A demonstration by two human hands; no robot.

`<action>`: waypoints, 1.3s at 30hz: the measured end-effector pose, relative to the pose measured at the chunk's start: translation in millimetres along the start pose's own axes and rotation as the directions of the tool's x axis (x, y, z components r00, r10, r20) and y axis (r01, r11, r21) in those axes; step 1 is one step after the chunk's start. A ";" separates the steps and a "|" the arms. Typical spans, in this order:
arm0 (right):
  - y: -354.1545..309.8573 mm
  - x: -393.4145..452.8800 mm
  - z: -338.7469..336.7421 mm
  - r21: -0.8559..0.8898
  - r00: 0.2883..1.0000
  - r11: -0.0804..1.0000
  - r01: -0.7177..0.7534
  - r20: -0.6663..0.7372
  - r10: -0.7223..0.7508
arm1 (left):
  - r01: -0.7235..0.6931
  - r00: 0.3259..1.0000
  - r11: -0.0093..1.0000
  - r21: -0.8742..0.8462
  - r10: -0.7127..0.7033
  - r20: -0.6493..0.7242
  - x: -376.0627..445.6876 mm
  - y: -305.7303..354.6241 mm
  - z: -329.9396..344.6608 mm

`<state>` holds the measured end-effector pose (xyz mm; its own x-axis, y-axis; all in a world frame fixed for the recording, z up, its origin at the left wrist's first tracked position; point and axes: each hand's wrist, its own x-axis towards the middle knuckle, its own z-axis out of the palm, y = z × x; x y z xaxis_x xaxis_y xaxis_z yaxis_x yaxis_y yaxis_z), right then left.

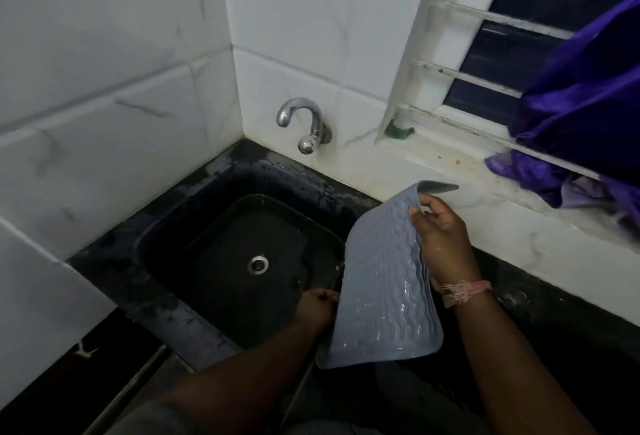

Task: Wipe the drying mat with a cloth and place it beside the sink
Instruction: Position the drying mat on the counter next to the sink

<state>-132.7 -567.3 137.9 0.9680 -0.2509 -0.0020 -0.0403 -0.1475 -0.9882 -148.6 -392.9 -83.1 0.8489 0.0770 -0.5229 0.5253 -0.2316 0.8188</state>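
A grey ribbed drying mat (379, 282) is held up on edge over the right rim of the black sink (194, 226), its wavy ridges wet and shiny. My right hand (443, 237) grips the mat's upper right edge, fingers curled round it near the folded top corner. My left hand (317, 306) holds the mat's lower left edge, its fingertips hidden behind the mat. No cloth for wiping is visible in either hand.
A chrome tap (304, 123) juts from the tiled wall above the sink. A white window ledge (450, 164) runs to the right, with purple fabric (585, 112) hanging over the window bars. A dark counter (554, 317) lies right of the sink.
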 end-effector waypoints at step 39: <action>213.0 -161.9 -131.6 -0.661 0.665 0.153 -0.735 -0.658 0.352 | -0.158 0.966 0.844 0.512 0.240 -0.098 -63.5 -31.3 1.4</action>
<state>-330.5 -684.0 -52.1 0.4670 -0.8486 -0.2487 -0.8810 -0.4706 -0.0484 -219.0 -391.9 -75.9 0.9516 0.1139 -0.2855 0.2800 -0.7043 0.6523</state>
